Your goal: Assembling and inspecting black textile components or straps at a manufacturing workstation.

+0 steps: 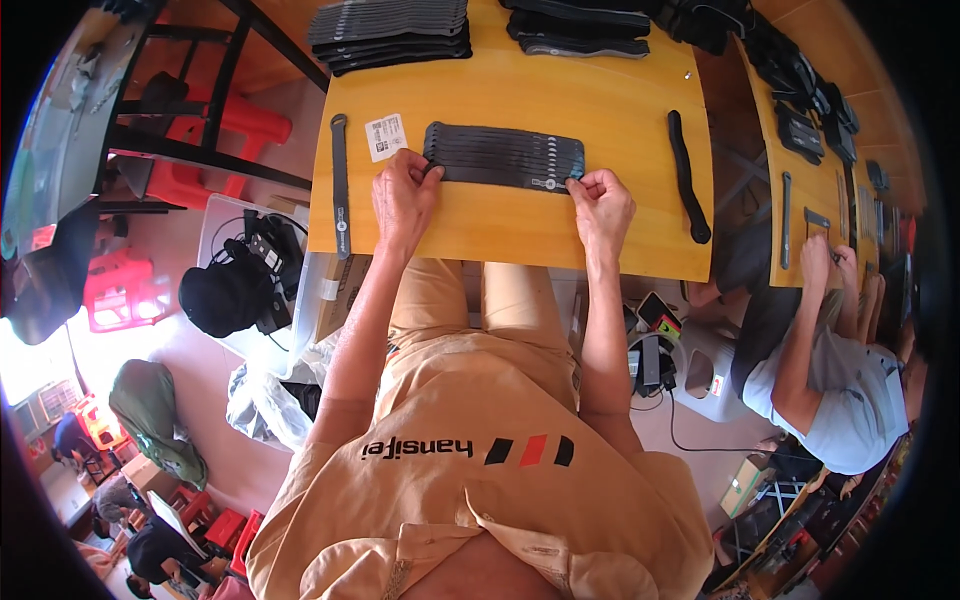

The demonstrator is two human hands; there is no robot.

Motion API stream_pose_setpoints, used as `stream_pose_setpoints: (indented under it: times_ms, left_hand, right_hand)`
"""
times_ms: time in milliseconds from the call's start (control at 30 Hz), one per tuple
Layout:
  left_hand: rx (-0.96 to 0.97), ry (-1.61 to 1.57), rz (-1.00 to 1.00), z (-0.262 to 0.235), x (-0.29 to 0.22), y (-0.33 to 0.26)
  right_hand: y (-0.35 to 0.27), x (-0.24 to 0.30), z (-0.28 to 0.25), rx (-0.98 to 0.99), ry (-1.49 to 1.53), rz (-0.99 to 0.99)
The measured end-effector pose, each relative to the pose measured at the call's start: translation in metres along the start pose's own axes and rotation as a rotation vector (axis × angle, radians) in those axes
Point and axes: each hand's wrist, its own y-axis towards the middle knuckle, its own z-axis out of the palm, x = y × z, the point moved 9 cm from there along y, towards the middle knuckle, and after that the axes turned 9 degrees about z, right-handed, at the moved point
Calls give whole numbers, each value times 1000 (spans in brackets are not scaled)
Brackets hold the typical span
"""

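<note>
A fanned row of black straps point(500, 155) lies across the wooden table, each strap overlapping its neighbour. The left ends have small slots, and the right ends carry light marks. My left hand point(405, 195) pinches the near left corner of the row between thumb and fingers. At the near right corner, my right hand point(603, 205) grips the same row, thumb and fingers closed. Just beyond my left hand lies a white printed label point(384, 137). One single strap point(340, 190) lies lengthwise to the left, and another black strap point(688, 175) to the right.
Stacks of black straps point(390, 35) and a second pile point(580, 28) lie at the far side of the yellow table point(480, 235). A co-worker point(830, 370) works at a neighbouring table on the right. A black cap point(215, 300) and cables are at lower left, with red stools beyond.
</note>
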Motion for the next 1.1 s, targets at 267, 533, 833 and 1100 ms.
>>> stream_pose_setpoints:
  times_ms: [267,533,833,1100]
  left_hand:
    - [-52,-307,-72,-10,13,-4]
    - [123,249,500,-5,-59,-31]
    - [352,539,707,38,-54,-49]
    - [274,550,656,29,-46,-49]
  right_hand:
    - [10,-25,-36,-109,63,1]
    - [-49,42,-3,-113,-201,-460]
    - [-81,39,77,243,-744,-617]
    - [-79,32,76,229,-771,-637]
